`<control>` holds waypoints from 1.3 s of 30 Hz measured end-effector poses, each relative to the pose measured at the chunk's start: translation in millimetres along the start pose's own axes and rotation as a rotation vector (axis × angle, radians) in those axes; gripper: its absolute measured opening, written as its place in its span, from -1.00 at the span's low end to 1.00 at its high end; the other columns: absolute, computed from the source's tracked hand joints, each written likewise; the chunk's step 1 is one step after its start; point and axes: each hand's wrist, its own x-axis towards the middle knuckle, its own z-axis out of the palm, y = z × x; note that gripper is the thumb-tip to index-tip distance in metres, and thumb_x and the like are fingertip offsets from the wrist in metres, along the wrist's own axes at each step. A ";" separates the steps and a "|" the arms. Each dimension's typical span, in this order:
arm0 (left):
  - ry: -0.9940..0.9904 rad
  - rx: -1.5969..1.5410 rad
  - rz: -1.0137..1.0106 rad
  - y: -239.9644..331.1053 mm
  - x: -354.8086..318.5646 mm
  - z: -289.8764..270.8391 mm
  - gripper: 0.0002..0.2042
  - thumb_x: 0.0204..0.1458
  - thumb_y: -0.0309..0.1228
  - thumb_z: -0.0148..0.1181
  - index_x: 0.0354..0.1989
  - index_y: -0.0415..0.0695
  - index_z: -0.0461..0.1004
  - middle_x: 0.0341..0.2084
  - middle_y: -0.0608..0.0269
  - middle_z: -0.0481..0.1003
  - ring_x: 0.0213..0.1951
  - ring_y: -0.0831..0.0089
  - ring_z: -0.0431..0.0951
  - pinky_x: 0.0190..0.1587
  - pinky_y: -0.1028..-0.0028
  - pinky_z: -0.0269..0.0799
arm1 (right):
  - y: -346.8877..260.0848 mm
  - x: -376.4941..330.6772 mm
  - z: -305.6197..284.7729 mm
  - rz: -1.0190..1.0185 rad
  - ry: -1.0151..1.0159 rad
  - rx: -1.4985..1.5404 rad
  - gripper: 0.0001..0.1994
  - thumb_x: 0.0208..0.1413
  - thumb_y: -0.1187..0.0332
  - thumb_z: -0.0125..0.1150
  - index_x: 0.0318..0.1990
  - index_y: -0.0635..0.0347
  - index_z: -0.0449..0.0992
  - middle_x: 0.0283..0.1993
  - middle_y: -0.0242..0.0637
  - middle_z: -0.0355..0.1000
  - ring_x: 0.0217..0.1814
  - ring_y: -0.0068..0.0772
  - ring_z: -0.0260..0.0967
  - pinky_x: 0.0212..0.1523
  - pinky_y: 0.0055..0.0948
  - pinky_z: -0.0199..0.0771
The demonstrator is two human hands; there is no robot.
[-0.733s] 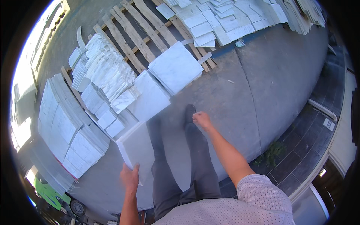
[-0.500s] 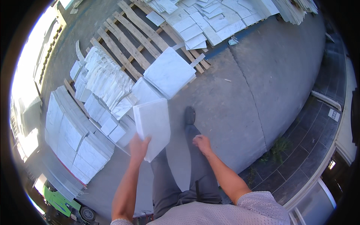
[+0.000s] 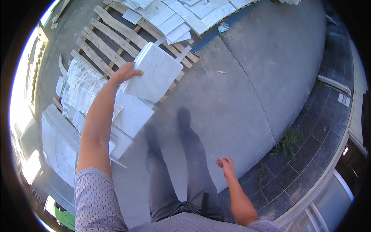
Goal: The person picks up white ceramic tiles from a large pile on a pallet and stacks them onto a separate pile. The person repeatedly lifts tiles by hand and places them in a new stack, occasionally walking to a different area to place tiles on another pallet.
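At the near edge of the pallet (image 3: 125,31) | left hand (image 3: 130,72) clamps white tiles (image 3: 156,71), right hand (image 3: 225,164) loosely curled, empty! | one-sided grip, so uneven weight could tip and chip them

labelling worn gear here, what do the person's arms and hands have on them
The left hand and right hand are both bare, with no gloves and no watch or band on either wrist. The left sleeve is short, greyish-lilac and dotted with small holes, like mesh; only an edge of the right sleeve shows.
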 end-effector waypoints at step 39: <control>1.028 -1.532 -1.259 -103.2 -878.1 748.3 -0.72 0.06 -0.27 0.14 -0.21 -0.23 0.58 -0.46 0.11 0.58 -0.46 0.35 0.58 -0.41 0.31 0.44 | 18.8 -266.4 223.9 -0.519 -0.716 -1.301 -0.71 0.13 0.38 0.13 -0.08 0.44 0.43 -0.25 -0.03 0.52 -0.37 -0.11 0.58 -0.48 -0.32 0.62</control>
